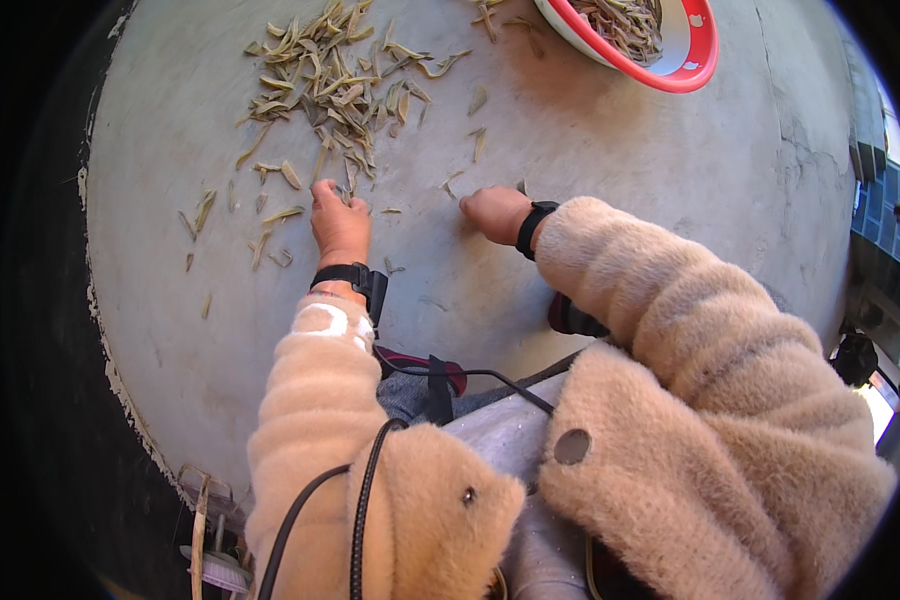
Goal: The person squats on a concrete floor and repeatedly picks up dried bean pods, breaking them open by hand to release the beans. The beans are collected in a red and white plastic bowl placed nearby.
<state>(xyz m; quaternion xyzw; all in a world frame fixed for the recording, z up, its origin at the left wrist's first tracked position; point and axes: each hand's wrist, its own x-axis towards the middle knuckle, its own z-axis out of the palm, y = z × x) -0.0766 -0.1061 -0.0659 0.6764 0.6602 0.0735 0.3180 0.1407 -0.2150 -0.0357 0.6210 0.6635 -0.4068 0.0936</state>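
My left hand [341, 223] is down at the concrete floor, at the near end of a loose pile of dried, greenish-tan plant strips [322, 75]. A few strips show between its thumb and fingers. To the right, my right hand [497, 214] rests low over the floor with its fingers curled under. Its fingertips are turned away, so whether it holds anything is hidden. One small strip [451, 184] lies just beyond its knuckles. Single strips are scattered left of my left hand, among them a curled one [283, 215].
A red-rimmed white basin [630, 71] holding similar dried strips stands at the far right. Floor cracks [784, 139] run beyond it. A black cable [487, 373] crosses my lap. A wooden handle [199, 532] stands at lower left, by a dark wall with a peeling edge.
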